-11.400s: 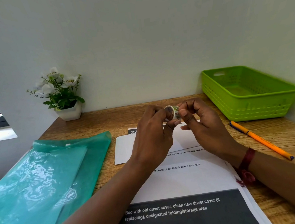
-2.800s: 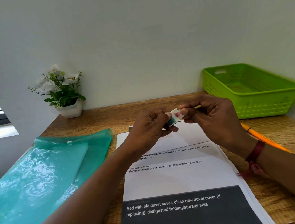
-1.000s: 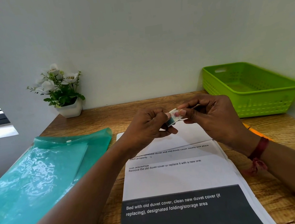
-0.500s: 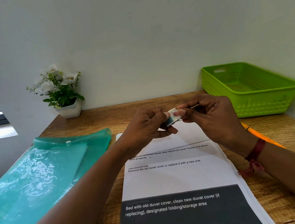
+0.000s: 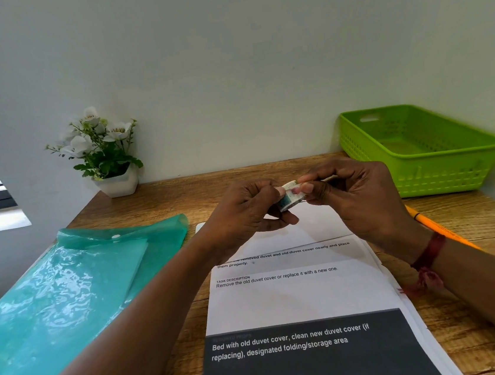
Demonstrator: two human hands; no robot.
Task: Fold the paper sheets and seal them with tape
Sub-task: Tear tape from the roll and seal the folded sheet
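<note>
Left to right: teal plastic folder [image 5: 68, 300] lies flat on the table [image 5: 179, 192] at left, potted white flowers [image 5: 106, 154] in the back corner, neither in play

Left hand [image 5: 243, 215] is held above the table, thumb and fingertips pinching the patterned tape roll [image 5: 289, 196], roll edge-on to the camera. Right hand [image 5: 355, 199] meets it from the other side, thumb and forefinger nipped onto the roll's rim, other fingers curled. A pale sliver between the right fingers could be a freed tape end, can't tell

Paper sheets [image 5: 299, 298] lie stacked under both hands, top part folded down toward the person as a blank flap over the printed text, no tape on it. Orange pen [image 5: 439, 227] sits just right of the stack, partly hidden by the right wrist. Green basket [image 5: 420, 149] is back right, well apart

Change: about eleven seconds back the roll was face-on, fingers working round it. Over the last three seconds it sits edge-on and the hands have barely shifted. Reads as tape end found but strip not drawn out yet. So the fold looks done and the seal isn't. Next it needs a strip pulled, torn off and laid across the flap edge
</note>
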